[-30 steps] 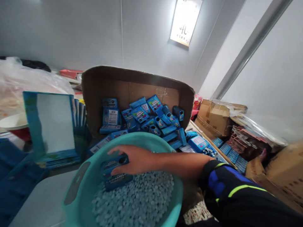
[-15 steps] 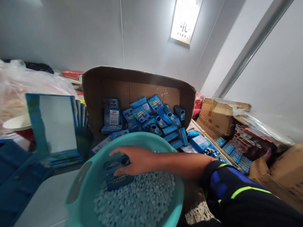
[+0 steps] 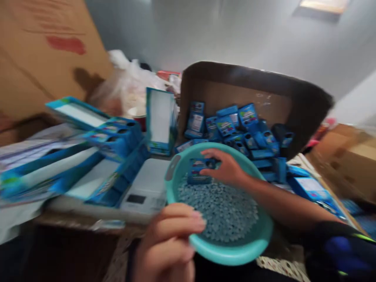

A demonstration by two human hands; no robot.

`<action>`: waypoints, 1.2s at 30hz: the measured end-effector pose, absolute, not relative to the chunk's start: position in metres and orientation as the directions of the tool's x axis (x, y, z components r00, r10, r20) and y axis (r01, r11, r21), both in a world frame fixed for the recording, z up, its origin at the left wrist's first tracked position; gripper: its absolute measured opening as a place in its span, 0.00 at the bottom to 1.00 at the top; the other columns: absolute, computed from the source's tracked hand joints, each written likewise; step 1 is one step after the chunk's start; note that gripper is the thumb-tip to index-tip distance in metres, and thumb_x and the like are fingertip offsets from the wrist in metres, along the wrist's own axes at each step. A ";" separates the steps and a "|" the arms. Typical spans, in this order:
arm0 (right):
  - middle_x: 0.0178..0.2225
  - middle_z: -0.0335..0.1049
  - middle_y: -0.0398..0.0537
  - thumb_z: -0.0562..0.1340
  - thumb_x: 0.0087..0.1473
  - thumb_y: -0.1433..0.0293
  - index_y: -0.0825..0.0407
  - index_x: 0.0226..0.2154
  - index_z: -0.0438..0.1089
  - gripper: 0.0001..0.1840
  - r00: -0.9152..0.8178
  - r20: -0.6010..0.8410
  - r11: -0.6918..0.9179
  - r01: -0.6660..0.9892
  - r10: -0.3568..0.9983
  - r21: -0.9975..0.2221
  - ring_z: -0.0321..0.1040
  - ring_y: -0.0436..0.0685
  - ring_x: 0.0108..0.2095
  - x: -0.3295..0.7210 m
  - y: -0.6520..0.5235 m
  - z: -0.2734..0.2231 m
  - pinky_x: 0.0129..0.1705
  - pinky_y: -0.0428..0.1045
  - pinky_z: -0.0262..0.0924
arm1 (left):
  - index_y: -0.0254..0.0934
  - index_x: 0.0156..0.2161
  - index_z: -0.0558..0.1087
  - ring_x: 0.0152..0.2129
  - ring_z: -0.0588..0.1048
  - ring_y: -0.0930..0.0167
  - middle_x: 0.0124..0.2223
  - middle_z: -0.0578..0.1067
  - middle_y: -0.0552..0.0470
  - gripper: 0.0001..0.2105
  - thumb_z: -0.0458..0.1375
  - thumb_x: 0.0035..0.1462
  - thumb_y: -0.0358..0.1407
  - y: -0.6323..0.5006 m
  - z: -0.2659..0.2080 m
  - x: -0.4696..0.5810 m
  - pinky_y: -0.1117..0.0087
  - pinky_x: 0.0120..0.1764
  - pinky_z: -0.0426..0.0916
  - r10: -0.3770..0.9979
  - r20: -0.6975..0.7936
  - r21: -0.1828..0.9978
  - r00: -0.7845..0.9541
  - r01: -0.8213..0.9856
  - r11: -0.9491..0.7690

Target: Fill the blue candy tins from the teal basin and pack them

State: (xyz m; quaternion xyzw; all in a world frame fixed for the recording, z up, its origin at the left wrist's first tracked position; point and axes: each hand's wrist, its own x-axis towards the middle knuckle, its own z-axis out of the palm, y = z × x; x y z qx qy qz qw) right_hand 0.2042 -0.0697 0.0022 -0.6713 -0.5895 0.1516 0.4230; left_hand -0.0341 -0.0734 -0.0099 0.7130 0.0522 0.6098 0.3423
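Observation:
My right hand (image 3: 225, 166) reaches over a turquoise tub (image 3: 227, 256). Its thumb and fingers pinch a small blue candy box (image 3: 199, 176) above the tub's left side. Small pale candies (image 3: 223, 213) lie loose in the tub below. My left hand (image 3: 173, 239) is raised in front of the tub's near left rim, slightly blurred. Its fingers are curled and pressed together; whether anything is inside them is hidden. A white scale (image 3: 147, 180) stands left of the tub.
A cardboard box (image 3: 211, 92) behind the tub holds many small blue boxes (image 3: 226, 127). To the left, an open blue display box (image 3: 96, 176) lies beside grouped blue boxes (image 3: 114, 135). A blue carton with a white panel (image 3: 161, 117) stands upright. Large cardboard (image 3: 49, 51) rises at far left.
The view has swung left and lower, bringing the scale, display boxes and my left hand into sight. My right hand still holds the candy box over the tub.

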 end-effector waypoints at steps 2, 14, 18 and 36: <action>0.48 0.80 0.49 0.75 0.50 0.63 0.47 0.49 0.74 0.24 0.268 0.436 0.152 0.680 0.859 -0.718 0.77 0.63 0.50 0.200 -0.070 0.011 0.57 0.61 0.72 | 0.40 0.42 0.69 0.36 0.81 0.70 0.39 0.82 0.53 0.05 0.54 0.66 0.28 -0.071 -0.010 -0.026 0.67 0.43 0.77 0.373 0.811 0.519 0.451 -0.258 -0.815; 0.55 0.77 0.52 0.72 0.56 0.71 0.50 0.53 0.74 0.22 -0.309 0.415 0.499 0.705 0.856 -0.504 0.74 0.62 0.56 0.109 0.031 0.037 0.60 0.57 0.68 | 0.30 0.44 0.84 0.36 0.83 0.54 0.37 0.83 0.35 0.24 0.54 0.63 0.48 -0.072 0.011 0.007 0.61 0.34 0.72 0.310 -0.350 0.359 0.884 0.432 -0.827; 0.54 0.77 0.55 0.69 0.57 0.76 0.54 0.53 0.74 0.21 -0.350 0.152 0.380 0.812 0.924 -0.444 0.74 0.62 0.56 0.098 0.054 0.023 0.60 0.56 0.67 | 0.29 0.41 0.85 0.30 0.82 0.58 0.31 0.82 0.37 0.21 0.57 0.62 0.45 -0.072 0.006 0.007 0.65 0.28 0.66 0.314 -0.287 0.324 0.905 0.400 -0.857; 0.56 0.77 0.60 0.80 0.34 0.78 0.46 0.47 0.82 0.33 -0.107 -0.251 0.022 0.947 0.962 -0.320 0.79 0.71 0.49 0.179 -0.041 -0.019 0.47 0.55 0.73 | 0.36 0.39 0.85 0.25 0.78 0.65 0.30 0.82 0.44 0.20 0.59 0.60 0.51 -0.067 -0.012 0.005 0.65 0.26 0.58 0.219 -0.249 0.448 0.943 0.312 -0.838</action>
